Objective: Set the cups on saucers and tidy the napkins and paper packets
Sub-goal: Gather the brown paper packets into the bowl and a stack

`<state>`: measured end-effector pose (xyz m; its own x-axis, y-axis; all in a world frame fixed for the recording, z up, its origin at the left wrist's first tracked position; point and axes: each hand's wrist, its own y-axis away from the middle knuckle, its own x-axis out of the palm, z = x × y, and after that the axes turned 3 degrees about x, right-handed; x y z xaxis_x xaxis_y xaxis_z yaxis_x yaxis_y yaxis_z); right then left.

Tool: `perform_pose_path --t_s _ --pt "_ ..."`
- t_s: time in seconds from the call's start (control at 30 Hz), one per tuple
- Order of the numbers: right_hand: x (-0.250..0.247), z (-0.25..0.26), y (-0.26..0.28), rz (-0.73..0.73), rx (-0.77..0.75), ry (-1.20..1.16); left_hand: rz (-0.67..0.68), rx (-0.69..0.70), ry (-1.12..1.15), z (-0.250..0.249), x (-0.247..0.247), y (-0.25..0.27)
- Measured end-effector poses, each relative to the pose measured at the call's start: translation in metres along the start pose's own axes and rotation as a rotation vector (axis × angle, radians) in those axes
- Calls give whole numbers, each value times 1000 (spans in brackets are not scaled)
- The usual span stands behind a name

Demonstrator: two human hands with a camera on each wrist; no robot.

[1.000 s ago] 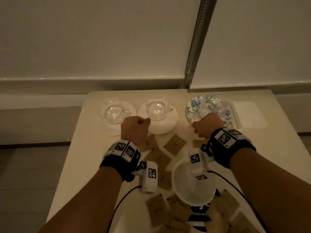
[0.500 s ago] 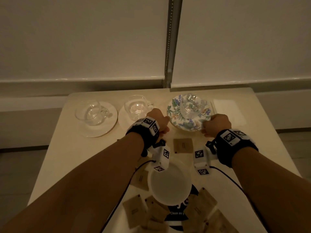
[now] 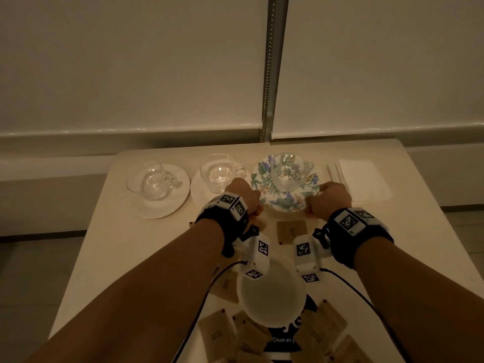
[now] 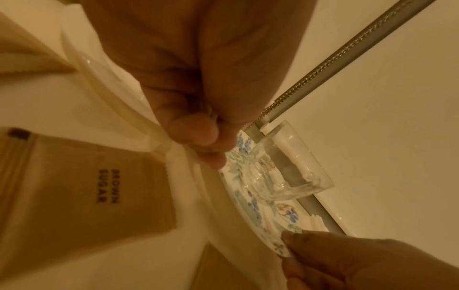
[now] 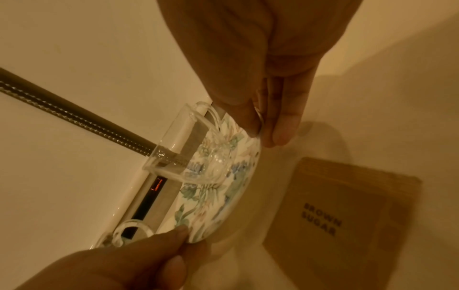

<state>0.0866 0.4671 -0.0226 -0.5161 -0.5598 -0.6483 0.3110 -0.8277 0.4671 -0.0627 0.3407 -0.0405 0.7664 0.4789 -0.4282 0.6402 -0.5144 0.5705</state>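
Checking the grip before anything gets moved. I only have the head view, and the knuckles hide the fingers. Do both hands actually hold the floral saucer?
Observer: Yes. In the left wrist view, the left hand pinches the rim of the floral saucer between thumb and fingers.
Operator: And the right?
Observer: In the right wrist view, the right hand pinches the opposite rim the same way.
Operator: What is the packet nearest the saucer?
Observer: The packet is printed BROWN SUGAR.
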Motion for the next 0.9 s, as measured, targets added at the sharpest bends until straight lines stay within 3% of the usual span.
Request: perform_pose_path --t_s 0.23,0.4,0.47,0.57,0.67,0.73,0.9 --pt "-2 0 3 -8 1 42 -38 31 -69 -6 -3 17" --pt "-45 -11 -13 -283 -181 64 -77 116 -280 -12 -15 37" --pt "-70 -23 -28 -340 -160 120 -94 150 -321 -20 -18 45" --pt "-90 -43 -47 -257 -62 271 -113 232 -338 -37 -17 56" --pt "-91 -48 -61 -136 -82 221 -91 330 -319 -57 -12 63" --pt "-90 -47 -67 -129 -81 186 -82 373 -291 -69 -8 66" --pt "-81 -39 -68 -88 -101 98 -46 375 -269 -83 5 67"
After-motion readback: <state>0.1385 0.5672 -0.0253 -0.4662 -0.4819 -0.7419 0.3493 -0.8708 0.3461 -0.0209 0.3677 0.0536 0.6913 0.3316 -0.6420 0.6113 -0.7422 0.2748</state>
